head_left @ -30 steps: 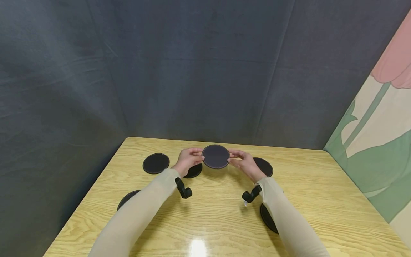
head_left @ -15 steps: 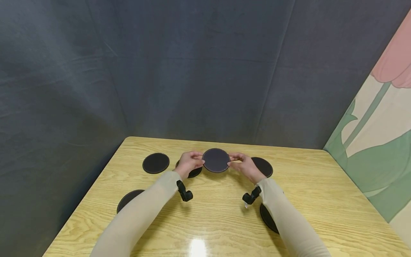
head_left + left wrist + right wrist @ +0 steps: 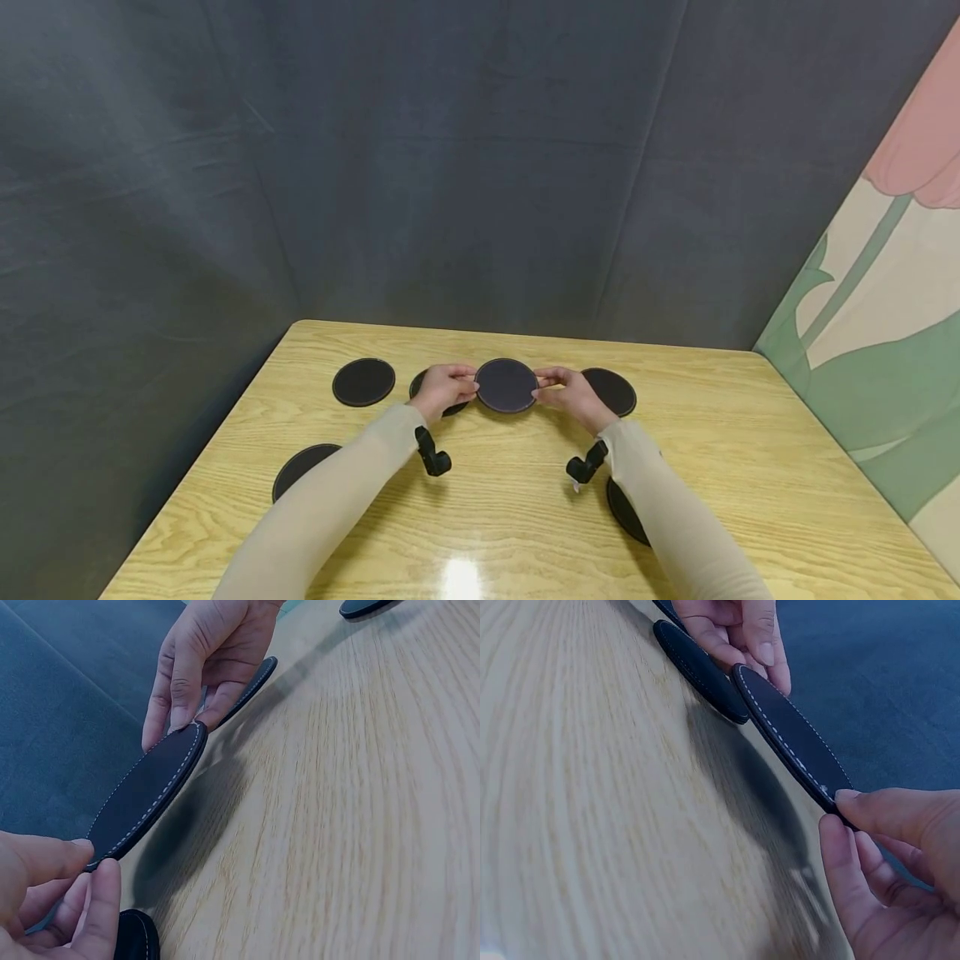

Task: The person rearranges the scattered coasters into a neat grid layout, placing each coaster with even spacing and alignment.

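A round black coaster with a stitched rim [image 3: 506, 386] is held between both hands above the far part of the table. The left hand [image 3: 446, 390] pinches its left edge, and the right hand [image 3: 570, 395] pinches its right edge. In the left wrist view the coaster [image 3: 150, 787] hangs over its own shadow, apart from the wood, with the left hand's fingers [image 3: 103, 889] at the near edge. The right wrist view shows the coaster [image 3: 791, 735] gripped at its near edge by the right hand [image 3: 900, 862].
More black coasters lie on the wooden table [image 3: 480, 500]: one at the back left [image 3: 363, 382], one partly behind the left hand [image 3: 417, 383], one beside the right hand [image 3: 611, 390], one by the left sleeve [image 3: 300, 468], one by the right sleeve [image 3: 624, 510]. Dark curtain [image 3: 450, 167] behind.
Both hands have moved the held coaster slightly down in the head view, toward the tabletop. The grip at both edges is the same, and the other coasters have not moved.
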A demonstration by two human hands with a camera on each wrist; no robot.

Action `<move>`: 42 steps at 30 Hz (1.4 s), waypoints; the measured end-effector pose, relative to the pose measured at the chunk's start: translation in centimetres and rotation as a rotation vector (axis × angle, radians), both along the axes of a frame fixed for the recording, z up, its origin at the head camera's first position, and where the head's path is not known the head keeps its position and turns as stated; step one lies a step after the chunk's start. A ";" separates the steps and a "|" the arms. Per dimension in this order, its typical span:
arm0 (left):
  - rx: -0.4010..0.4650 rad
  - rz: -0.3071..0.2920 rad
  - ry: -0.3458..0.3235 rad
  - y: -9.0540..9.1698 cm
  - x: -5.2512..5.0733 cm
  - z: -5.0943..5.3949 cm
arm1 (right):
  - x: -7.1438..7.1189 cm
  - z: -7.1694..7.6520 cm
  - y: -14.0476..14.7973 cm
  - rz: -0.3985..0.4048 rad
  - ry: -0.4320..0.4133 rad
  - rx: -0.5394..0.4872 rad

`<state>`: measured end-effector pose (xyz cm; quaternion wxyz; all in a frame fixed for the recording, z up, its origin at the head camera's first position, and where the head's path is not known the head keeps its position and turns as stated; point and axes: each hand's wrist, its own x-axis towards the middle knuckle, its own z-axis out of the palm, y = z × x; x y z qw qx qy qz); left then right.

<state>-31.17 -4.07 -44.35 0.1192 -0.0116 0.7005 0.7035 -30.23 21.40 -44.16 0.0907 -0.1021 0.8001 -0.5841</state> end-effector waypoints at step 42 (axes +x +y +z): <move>-0.070 0.050 0.013 0.2 0.1 -0.5 | 0.1 0.5 -0.9 -0.013 -0.074 0.008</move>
